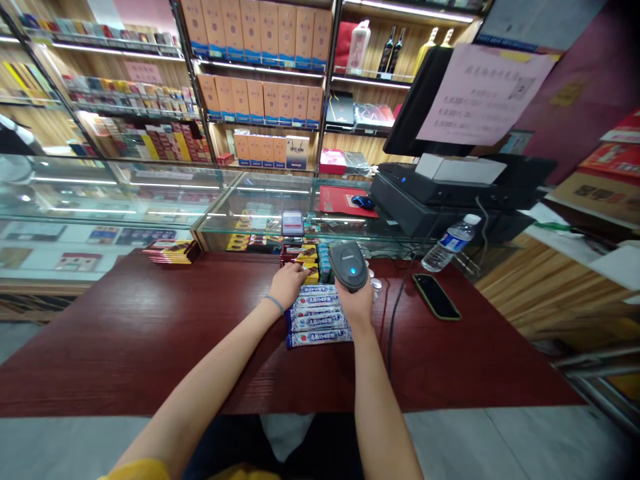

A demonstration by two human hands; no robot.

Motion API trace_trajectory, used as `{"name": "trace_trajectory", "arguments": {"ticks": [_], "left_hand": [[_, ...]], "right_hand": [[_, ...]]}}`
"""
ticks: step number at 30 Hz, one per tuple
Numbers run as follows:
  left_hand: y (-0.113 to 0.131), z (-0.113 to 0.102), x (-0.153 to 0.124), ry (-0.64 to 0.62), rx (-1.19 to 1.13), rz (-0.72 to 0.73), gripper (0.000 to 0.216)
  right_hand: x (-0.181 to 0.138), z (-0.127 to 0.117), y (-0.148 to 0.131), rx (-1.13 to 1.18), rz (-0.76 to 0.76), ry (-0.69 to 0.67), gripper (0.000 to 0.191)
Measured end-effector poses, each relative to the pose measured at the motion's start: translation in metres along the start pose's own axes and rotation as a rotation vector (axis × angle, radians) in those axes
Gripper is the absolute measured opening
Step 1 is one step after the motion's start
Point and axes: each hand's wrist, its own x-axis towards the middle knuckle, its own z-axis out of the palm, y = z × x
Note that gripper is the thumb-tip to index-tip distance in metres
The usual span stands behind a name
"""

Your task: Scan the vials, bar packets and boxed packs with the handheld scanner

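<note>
Scanner (349,265): dark grey plastic, rounded head with a small blue light on top, above the far end of the cartons, near the desk's middle.
Right hand (357,303): wrapped closed round the scanner's grip from below.
Left hand (287,283): at 9 o'clock of the scanner, fingers bent, tips on a small yellow-and-dark pack (307,270); whether it grips the pack cannot be told. A thin grey band circles the wrist.
Cartons (317,319): long, flat, glossy blue-and-white boxes lying side by side on the desk, between the two hands.
Desk (150,320): dark red wood with visible grain.
Cable (395,313): thin, black, running over the desk at 3 o'clock of the right hand.
Phone (437,297): black, flat, face up, at 3 o'clock of the scanner, beyond the cable.
Water bottle (450,243): clear plastic, leaning, at 2 o'clock of the scanner.
Pack stack (173,252): red-and-yellow packs at 10 o'clock, well apart from the hands.
Glass counter (150,193): clear top and front, at 12 o'clock behind the desk.
Till (450,193): black, boxy, at 1 o'clock, under a monitor covered by a pink sheet (480,93).
Shelves (260,67): wooden, holding rows of tan boxes.
</note>
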Motion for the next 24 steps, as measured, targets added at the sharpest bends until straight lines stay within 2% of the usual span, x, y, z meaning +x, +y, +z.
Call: {"name": "trace_trajectory", "arguments": {"ticks": [6,11,14,17,24], "left_hand": [[-0.002,0.008,0.001,0.086,-0.076,-0.013,0.030],[-0.024,0.009,-0.003,0.157,-0.337,0.024,0.031],[-0.048,0.001,-0.017,0.253,-0.401,0.088,0.034],[-0.077,-0.013,-0.039,0.302,-0.325,0.096,0.037],[-0.156,-0.051,-0.100,0.384,-0.149,-0.101,0.034]], "right_hand": [[-0.001,0.001,-0.002,-0.017,0.001,-0.017,0.059],[-0.002,-0.001,-0.006,-0.046,0.001,-0.041,0.056],[-0.004,0.000,-0.006,-0.053,-0.005,-0.049,0.054],[-0.006,0.003,-0.006,-0.048,-0.010,-0.064,0.053],[-0.016,0.015,-0.010,-0.140,0.012,-0.209,0.046]]}}
